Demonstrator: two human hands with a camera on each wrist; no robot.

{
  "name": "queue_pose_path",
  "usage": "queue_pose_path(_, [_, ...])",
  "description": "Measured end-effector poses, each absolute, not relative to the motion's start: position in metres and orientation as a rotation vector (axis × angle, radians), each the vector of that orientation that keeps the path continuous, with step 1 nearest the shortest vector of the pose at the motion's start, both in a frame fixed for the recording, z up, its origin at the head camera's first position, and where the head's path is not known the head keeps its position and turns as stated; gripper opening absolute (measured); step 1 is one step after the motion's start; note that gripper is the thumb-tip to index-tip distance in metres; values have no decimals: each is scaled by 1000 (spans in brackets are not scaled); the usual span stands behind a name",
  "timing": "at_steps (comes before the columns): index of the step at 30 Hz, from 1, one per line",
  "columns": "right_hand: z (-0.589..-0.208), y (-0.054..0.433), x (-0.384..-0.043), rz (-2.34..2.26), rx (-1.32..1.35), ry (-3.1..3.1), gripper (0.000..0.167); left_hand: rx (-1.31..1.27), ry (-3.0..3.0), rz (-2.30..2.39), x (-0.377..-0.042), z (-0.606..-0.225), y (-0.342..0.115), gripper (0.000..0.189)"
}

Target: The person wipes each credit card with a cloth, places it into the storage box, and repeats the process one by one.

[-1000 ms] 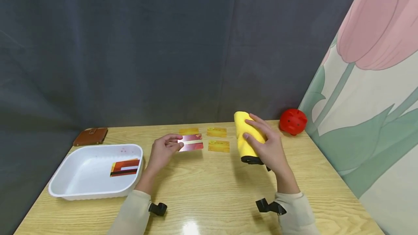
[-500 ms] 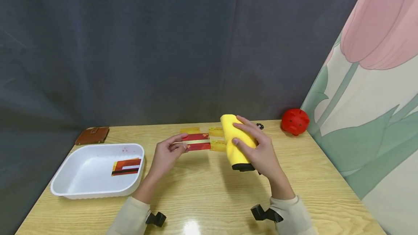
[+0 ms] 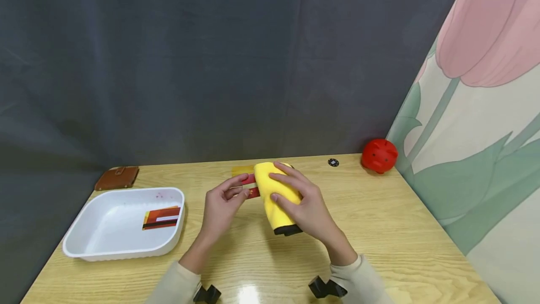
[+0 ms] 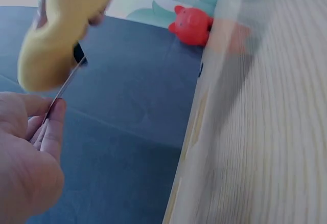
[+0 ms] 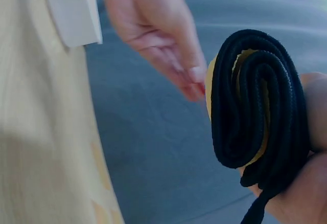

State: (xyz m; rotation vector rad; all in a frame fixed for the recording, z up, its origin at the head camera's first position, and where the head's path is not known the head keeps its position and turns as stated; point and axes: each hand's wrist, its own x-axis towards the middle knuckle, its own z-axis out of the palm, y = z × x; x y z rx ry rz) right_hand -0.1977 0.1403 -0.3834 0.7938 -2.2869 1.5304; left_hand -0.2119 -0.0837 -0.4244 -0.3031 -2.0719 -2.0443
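My left hand (image 3: 221, 206) pinches a red card (image 3: 254, 192) with a pale stripe between thumb and fingers, held above the table. In the left wrist view the card (image 4: 65, 87) shows nearly edge-on. My right hand (image 3: 310, 203) grips a folded yellow cloth (image 3: 274, 196) with a black border, fingers and thumb around it. In the right wrist view the rolled black end of the cloth (image 5: 255, 106) shows. From the head, the cloth covers the card's right part; whether they touch I cannot tell. Behind them a yellow card (image 3: 242, 171) lies on the table, partly hidden.
A white tray (image 3: 80, 254) stands at left with overlapping orange cards (image 3: 162, 218) inside. Behind it lies a brown wallet (image 3: 117, 178). A red piggy bank (image 3: 379, 155) sits at the back right, with a black-and-white chip (image 3: 333, 162) beside it. A dark curtain (image 3: 202, 69) hangs behind the table.
My right hand has carried the yellow cloth leftward until it overlaps the card from the head's view. The chip has come into sight. My left hand keeps its pinch, shifted slightly right.
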Motion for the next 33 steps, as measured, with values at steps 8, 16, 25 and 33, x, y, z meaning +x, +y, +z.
queue_pose_path(8, [-393, 127, -198, 1447, 762, -2342, 42, -355, -1946, -2128, -205, -419, -77, 34])
queue_pose_path(16, [-391, 128, -199, 1354, 726, -2373, 42, -365, -1922, -2114, -201, -419, -73, 32])
queue_pose_path(25, [-388, 142, -207, 1372, 651, -2363, 43, -398, -1921, -2099, -196, -412, -73, 31])
queue_pose_path(33, [-393, 169, -222, 1354, 469, -2418, 42, -332, -1973, -1997, -198, -411, -78, 28])
